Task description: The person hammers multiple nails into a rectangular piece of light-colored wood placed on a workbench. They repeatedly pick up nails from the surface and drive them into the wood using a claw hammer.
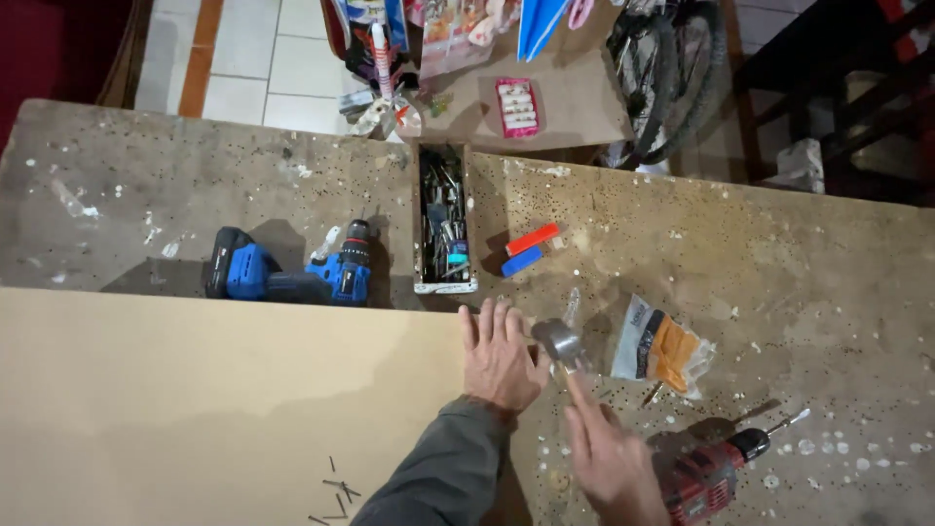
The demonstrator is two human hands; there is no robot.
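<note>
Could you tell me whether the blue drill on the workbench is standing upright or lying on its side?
Lying on its side: the blue drill rests flat on the workbench, chuck pointing away from the person, beside the narrow tool tray.

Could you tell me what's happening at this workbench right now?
A person presses the left hand flat on the edge of a tan board while the right hand holds a hammer just beside it. A blue drill, a tray of bits and a red drill lie on the bench.
</note>
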